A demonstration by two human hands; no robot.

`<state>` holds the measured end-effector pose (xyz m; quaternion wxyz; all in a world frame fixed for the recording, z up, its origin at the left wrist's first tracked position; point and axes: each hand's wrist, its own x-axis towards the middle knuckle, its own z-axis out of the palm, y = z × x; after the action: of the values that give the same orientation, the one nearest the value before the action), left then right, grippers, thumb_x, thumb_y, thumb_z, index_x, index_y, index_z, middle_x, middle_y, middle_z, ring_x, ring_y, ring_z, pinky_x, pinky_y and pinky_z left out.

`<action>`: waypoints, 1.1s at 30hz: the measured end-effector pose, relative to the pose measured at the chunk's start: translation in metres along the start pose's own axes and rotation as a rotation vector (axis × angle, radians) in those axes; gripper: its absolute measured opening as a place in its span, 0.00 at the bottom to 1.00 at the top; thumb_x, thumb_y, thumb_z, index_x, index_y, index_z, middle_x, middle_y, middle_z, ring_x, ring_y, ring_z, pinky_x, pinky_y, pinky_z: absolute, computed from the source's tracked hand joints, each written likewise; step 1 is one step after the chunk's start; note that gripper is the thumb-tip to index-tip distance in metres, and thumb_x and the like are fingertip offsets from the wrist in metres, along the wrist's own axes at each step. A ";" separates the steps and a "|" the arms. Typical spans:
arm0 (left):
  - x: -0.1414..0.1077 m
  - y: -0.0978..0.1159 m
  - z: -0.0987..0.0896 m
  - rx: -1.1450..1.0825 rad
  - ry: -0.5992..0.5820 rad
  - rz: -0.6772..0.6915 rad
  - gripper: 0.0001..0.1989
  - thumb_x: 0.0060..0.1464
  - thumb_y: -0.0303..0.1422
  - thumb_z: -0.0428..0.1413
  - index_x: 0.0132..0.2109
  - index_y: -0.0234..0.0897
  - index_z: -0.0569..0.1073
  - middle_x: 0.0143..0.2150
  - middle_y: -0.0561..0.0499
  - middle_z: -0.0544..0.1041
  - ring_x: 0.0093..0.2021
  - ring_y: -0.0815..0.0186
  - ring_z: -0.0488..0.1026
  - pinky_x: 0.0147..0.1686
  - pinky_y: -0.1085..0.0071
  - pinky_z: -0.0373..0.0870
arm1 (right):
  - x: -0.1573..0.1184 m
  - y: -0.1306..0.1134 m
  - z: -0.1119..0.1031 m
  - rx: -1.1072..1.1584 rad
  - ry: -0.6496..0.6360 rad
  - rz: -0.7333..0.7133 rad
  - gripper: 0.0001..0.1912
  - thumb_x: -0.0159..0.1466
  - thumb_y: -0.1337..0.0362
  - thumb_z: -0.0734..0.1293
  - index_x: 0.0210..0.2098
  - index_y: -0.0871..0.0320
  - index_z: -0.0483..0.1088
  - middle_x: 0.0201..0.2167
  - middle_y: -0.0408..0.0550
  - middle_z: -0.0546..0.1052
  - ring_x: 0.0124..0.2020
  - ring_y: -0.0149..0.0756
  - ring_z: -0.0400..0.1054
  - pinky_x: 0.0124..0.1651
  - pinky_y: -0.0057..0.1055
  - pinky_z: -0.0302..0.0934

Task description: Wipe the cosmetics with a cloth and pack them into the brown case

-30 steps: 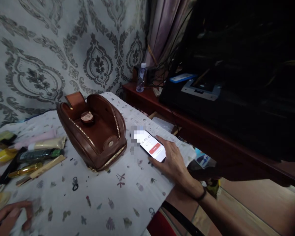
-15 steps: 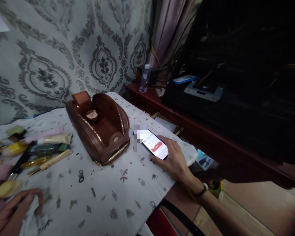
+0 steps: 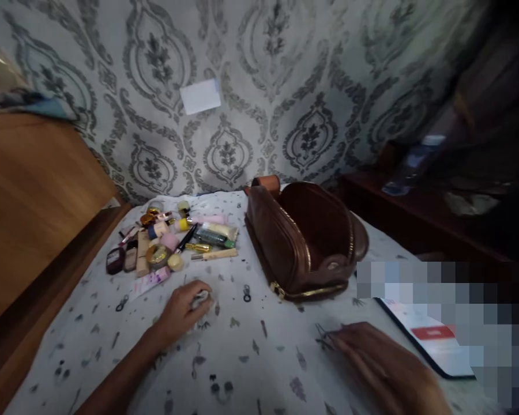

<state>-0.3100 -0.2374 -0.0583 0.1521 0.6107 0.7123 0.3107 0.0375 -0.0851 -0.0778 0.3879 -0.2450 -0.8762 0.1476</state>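
My left hand (image 3: 184,310) is closed around a crumpled white tissue (image 3: 201,297), just above the patterned cloth; little of the tissue shows between the fingers. A spread of cosmetics (image 3: 158,253) lies beyond it: tubes, compacts and small bottles. To the right, a brown leather bag (image 3: 281,248) stands unzipped, its inside dark. My right hand (image 3: 380,357), blurred by motion, is over the cloth in front of the bag with its fingers stretched out and nothing visible in them. Beside it lies a phone (image 3: 432,332) with a lit screen, partly covered by blurred blocks.
The white patterned cloth (image 3: 242,369) covers the table. A wooden panel (image 3: 43,213) borders the left side, and a patterned wall (image 3: 225,132) rises behind. A clear bottle (image 3: 410,167) stands on a dark red desk (image 3: 380,202) at the right.
My view has swung left, bringing all the cosmetics into sight. My right hand has come off the phone and moved left of it. My left hand still holds the tissue.
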 end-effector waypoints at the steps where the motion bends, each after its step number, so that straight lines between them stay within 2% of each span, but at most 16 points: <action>1: -0.002 0.001 0.000 0.045 -0.007 0.039 0.10 0.62 0.38 0.51 0.42 0.38 0.73 0.37 0.49 0.78 0.38 0.63 0.75 0.40 0.69 0.69 | 0.012 -0.011 0.012 0.106 -0.133 -0.078 0.14 0.71 0.56 0.60 0.39 0.51 0.76 0.32 0.48 0.81 0.34 0.38 0.76 0.37 0.32 0.71; 2: -0.003 0.001 -0.001 0.090 -0.013 0.074 0.10 0.63 0.37 0.50 0.42 0.38 0.73 0.38 0.48 0.78 0.39 0.62 0.75 0.41 0.68 0.69 | 0.024 -0.023 0.024 0.198 -0.163 -0.122 0.14 0.72 0.60 0.59 0.36 0.52 0.76 0.30 0.48 0.80 0.31 0.36 0.75 0.34 0.30 0.70; 4: -0.004 0.002 -0.001 0.164 -0.024 0.114 0.11 0.65 0.36 0.47 0.43 0.38 0.73 0.38 0.47 0.77 0.40 0.61 0.74 0.40 0.68 0.68 | 0.048 -0.046 0.048 0.304 -0.277 -0.115 0.16 0.72 0.62 0.58 0.34 0.55 0.75 0.29 0.49 0.79 0.30 0.35 0.73 0.33 0.29 0.68; 6: -0.004 0.002 -0.001 0.187 -0.032 0.124 0.12 0.66 0.35 0.45 0.43 0.38 0.73 0.38 0.47 0.76 0.40 0.62 0.74 0.40 0.68 0.68 | 0.070 -0.065 0.074 0.357 -0.436 -0.042 0.13 0.69 0.63 0.61 0.34 0.57 0.76 0.31 0.50 0.79 0.34 0.37 0.74 0.37 0.30 0.67; 8: -0.003 0.000 -0.002 0.150 -0.050 0.123 0.12 0.67 0.35 0.45 0.42 0.38 0.73 0.38 0.48 0.76 0.40 0.63 0.74 0.40 0.69 0.68 | 0.089 -0.080 0.103 0.434 -0.517 0.076 0.10 0.66 0.64 0.63 0.34 0.58 0.76 0.30 0.49 0.79 0.33 0.37 0.73 0.37 0.30 0.65; 11: 0.002 -0.008 -0.012 0.057 -0.062 0.118 0.11 0.66 0.35 0.47 0.41 0.39 0.73 0.38 0.49 0.78 0.40 0.64 0.75 0.41 0.71 0.69 | 0.109 -0.094 0.145 0.704 -0.550 0.285 0.11 0.64 0.61 0.63 0.33 0.59 0.75 0.27 0.47 0.78 0.30 0.35 0.71 0.33 0.28 0.63; 14: 0.011 -0.024 -0.039 0.049 0.038 0.079 0.11 0.64 0.35 0.48 0.41 0.39 0.74 0.39 0.50 0.79 0.41 0.62 0.76 0.43 0.70 0.69 | 0.118 -0.101 0.173 0.846 -0.525 0.427 0.12 0.63 0.58 0.62 0.32 0.60 0.73 0.26 0.46 0.77 0.26 0.33 0.68 0.28 0.26 0.60; 16: 0.021 -0.039 -0.066 0.092 0.159 0.027 0.11 0.63 0.36 0.49 0.41 0.39 0.74 0.39 0.49 0.80 0.42 0.61 0.76 0.43 0.69 0.69 | 0.119 -0.102 0.180 0.827 -0.501 0.415 0.13 0.63 0.57 0.63 0.33 0.59 0.74 0.26 0.46 0.77 0.27 0.34 0.69 0.28 0.26 0.59; 19: 0.049 -0.068 -0.116 0.269 0.342 -0.107 0.14 0.62 0.39 0.48 0.42 0.38 0.75 0.41 0.49 0.80 0.42 0.60 0.76 0.42 0.68 0.69 | 0.116 -0.099 0.178 0.783 -0.525 0.348 0.15 0.63 0.55 0.63 0.34 0.59 0.74 0.25 0.47 0.77 0.27 0.34 0.69 0.29 0.27 0.58; 21: 0.075 -0.090 -0.146 0.453 0.372 -0.354 0.16 0.63 0.40 0.47 0.46 0.38 0.75 0.42 0.50 0.81 0.41 0.61 0.76 0.42 0.70 0.69 | 0.115 -0.098 0.174 0.771 -0.553 0.329 0.16 0.65 0.54 0.61 0.35 0.59 0.74 0.24 0.47 0.78 0.26 0.34 0.69 0.29 0.28 0.58; 23: 0.103 -0.112 -0.170 0.519 0.391 -0.477 0.17 0.63 0.39 0.47 0.49 0.34 0.74 0.39 0.45 0.81 0.40 0.58 0.76 0.40 0.68 0.68 | 0.115 -0.097 0.172 0.759 -0.567 0.320 0.16 0.65 0.55 0.61 0.35 0.59 0.74 0.25 0.47 0.78 0.26 0.34 0.69 0.30 0.28 0.59; 24: 0.116 -0.122 -0.178 0.544 0.397 -0.518 0.18 0.62 0.39 0.48 0.50 0.32 0.74 0.41 0.42 0.81 0.42 0.56 0.77 0.41 0.67 0.68 | 0.115 -0.098 0.171 0.755 -0.573 0.319 0.16 0.66 0.55 0.61 0.36 0.60 0.74 0.25 0.48 0.78 0.27 0.35 0.70 0.31 0.28 0.60; 26: 0.140 -0.140 -0.187 0.589 0.402 -0.608 0.21 0.61 0.42 0.50 0.50 0.29 0.74 0.46 0.34 0.80 0.48 0.49 0.76 0.42 0.64 0.68 | 0.116 -0.098 0.171 0.755 -0.586 0.332 0.14 0.65 0.57 0.61 0.36 0.59 0.75 0.25 0.48 0.79 0.27 0.35 0.71 0.31 0.28 0.60; 29: 0.167 -0.161 -0.187 0.628 0.362 -0.709 0.26 0.58 0.48 0.53 0.49 0.26 0.74 0.49 0.24 0.77 0.52 0.39 0.74 0.43 0.58 0.69 | 0.115 -0.099 0.172 0.753 -0.593 0.360 0.12 0.65 0.60 0.62 0.36 0.59 0.75 0.24 0.46 0.78 0.26 0.34 0.71 0.30 0.27 0.60; 33: 0.191 -0.179 -0.182 0.633 0.277 -0.706 0.30 0.52 0.50 0.56 0.47 0.23 0.74 0.49 0.21 0.77 0.51 0.33 0.74 0.42 0.53 0.70 | 0.114 -0.099 0.172 0.746 -0.584 0.396 0.10 0.62 0.66 0.63 0.35 0.59 0.76 0.24 0.45 0.78 0.26 0.32 0.71 0.30 0.25 0.59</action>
<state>-0.5971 -0.1112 -0.0013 -0.0411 0.3013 0.9487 0.0870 -0.1891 -0.1177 -0.0772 0.1528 -0.1999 -0.7723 0.5833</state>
